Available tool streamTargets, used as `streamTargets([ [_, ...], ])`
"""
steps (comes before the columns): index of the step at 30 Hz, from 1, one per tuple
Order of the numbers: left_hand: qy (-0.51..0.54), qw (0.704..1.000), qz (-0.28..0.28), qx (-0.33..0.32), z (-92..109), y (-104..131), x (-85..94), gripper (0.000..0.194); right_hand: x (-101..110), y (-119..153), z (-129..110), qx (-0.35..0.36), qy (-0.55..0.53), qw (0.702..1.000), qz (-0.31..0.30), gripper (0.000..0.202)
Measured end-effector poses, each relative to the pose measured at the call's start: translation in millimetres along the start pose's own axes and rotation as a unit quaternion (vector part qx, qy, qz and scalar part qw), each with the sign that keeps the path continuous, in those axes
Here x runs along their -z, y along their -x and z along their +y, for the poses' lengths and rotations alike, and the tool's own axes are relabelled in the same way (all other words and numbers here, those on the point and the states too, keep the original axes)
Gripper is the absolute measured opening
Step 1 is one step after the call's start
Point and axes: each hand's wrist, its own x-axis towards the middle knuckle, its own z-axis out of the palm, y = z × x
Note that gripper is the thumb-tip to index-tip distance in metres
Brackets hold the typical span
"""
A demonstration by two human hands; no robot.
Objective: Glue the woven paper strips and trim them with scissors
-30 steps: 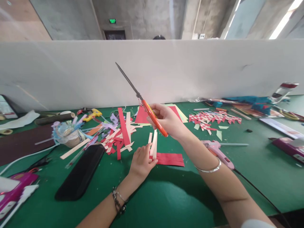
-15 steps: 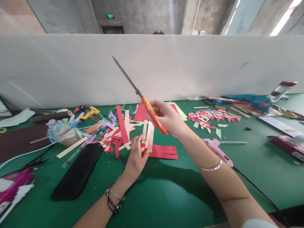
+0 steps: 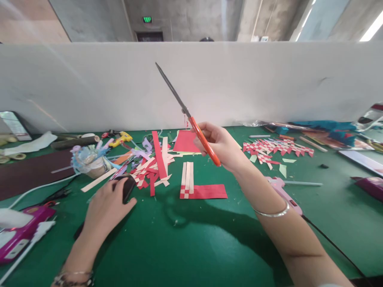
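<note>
My right hand [image 3: 222,146] grips orange-handled scissors [image 3: 191,118], blades closed and pointing up and to the left above the green table [image 3: 185,247]. Below it lies a red paper sheet with three cream strips woven into its left end [image 3: 200,190]. My left hand [image 3: 106,208] rests flat on a black case [image 3: 127,187] at the left, covering most of it. A pile of red and cream paper strips [image 3: 155,165] lies between the case and the woven piece.
A pink glue gun [image 3: 283,191] with its cable lies under my right forearm. Woven red-and-white pieces [image 3: 275,148] sit at the right rear. A yellow glue gun [image 3: 121,139], a small cup of scraps [image 3: 88,163] and a magenta glue gun [image 3: 20,231] are at the left. A white partition [image 3: 269,83] backs the table.
My left hand has let go of the cream strips and moved left onto the black case. The woven piece now lies free on the table. The scissors stay raised.
</note>
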Motion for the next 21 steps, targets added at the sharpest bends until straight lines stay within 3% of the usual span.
streamTargets([
  [2,-0.019,0.997,-0.054,0.059,-20.7,0.1,-9.2,0.073,1.1,0.2,0.3,0.006,0.003,1.000,0.002,0.022],
  [4,-0.005,0.994,-0.083,0.069,-29.7,-1.6,-16.3,0.079,1.8,0.7,0.7,0.009,0.006,1.000,0.004,0.022],
  [7,-0.001,0.995,-0.079,0.060,-29.2,-5.0,-18.0,0.079,1.6,1.5,0.6,0.010,0.003,1.000,0.003,0.020],
  [12,-0.027,0.992,-0.096,0.075,-18.1,-7.1,-5.7,0.075,0.2,1.9,0.0,0.007,-0.003,1.000,0.000,0.021],
  [15,-0.062,0.997,-0.019,0.051,10.8,-2.8,2.3,0.068,-0.9,2.2,-0.1,0.008,0.004,1.000,0.000,0.023],
  [17,-0.063,0.995,0.068,-0.039,44.1,1.1,4.2,0.058,-1.7,2.7,0.1,0.008,0.007,1.000,-0.001,0.023],
  [19,-0.009,0.987,0.070,-0.147,81.1,3.5,0.9,0.047,-2.3,3.5,0.7,0.010,0.007,1.000,0.005,0.021],
  [21,0.027,0.985,0.030,-0.170,112.0,3.0,-8.2,0.046,-2.6,4.9,1.6,0.014,0.005,1.000,0.009,0.020],
])
